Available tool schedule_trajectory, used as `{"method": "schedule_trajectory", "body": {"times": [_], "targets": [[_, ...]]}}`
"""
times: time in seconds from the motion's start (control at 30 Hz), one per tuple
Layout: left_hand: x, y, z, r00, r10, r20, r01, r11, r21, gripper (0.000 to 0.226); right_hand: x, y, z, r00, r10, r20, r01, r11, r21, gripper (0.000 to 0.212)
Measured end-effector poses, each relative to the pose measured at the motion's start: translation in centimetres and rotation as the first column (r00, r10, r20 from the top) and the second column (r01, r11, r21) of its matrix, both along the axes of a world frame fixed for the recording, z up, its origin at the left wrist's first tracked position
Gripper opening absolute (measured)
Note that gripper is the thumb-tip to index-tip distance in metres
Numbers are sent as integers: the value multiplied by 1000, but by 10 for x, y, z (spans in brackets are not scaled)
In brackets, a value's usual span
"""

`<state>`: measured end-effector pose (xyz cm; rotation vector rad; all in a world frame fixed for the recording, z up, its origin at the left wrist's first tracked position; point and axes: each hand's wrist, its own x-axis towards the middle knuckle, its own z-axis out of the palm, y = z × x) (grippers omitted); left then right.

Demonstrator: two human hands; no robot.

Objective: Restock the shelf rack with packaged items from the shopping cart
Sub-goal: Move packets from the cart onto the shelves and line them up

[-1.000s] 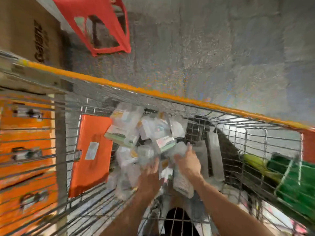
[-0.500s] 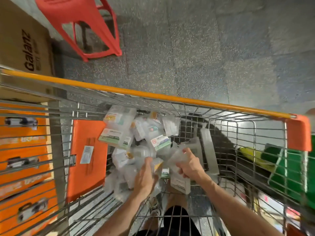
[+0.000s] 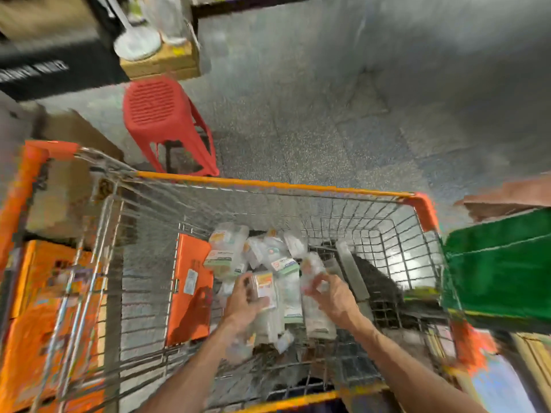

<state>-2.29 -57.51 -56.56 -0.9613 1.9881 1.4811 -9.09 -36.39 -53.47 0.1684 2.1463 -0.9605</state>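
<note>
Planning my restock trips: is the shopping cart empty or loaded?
Loaded: packaged items are piled in the shopping cart; the left hand and right hand each grip one.

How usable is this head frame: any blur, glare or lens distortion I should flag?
Head view: motion blur smears the whole frame, worst along the left edge; the left hand and right hand, each gripping packets, are soft; glare whitens the right wire wall of the shopping cart; the wide lens bows its orange rim.
</note>
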Motion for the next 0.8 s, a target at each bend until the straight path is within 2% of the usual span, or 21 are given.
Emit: {"method": "schedule_trajectory", "body": {"times": [0.1,0.17,0.27,0.37,0.47,0.53,0.6,0.67,0.73,0.8], "targets": [[2,-3,36,993,-32,-112,37,998,46,69,24,0,35,984,-11,-176,19,999,45,7],[5,-4,67,980,-57,-193,71,995,67,71,42,3,64,960,-25,-280,35,999,30,8],[1,-1,113,943,-111,-314,139,988,69,69,66,10,117,911,-156,-381,107,983,-147,12],[-7,16,161,900,-143,-413,206,972,112,73,89,23,168,834,-330,-443,209,931,-300,44],[-7,50,212,840,-174,-514,294,942,161,71,111,41,216,732,-557,-392,317,788,-528,56],[-6,89,251,769,-220,-601,397,900,178,69,130,68,256,635,-680,-366,391,691,-608,52],[-1,124,284,697,-283,-659,504,847,169,68,151,91,285,569,-742,-355,426,635,-645,47],[11,171,322,592,-352,-725,638,755,155,63,179,128,311,440,-813,-382,468,570,-675,43],[20,204,352,483,-385,-787,732,670,121,60,198,153,332,380,-844,-379,484,530,-696,39],[31,255,391,311,-430,-848,837,546,30,75,222,196,358,266,-858,-440,509,513,-692,37]]}}
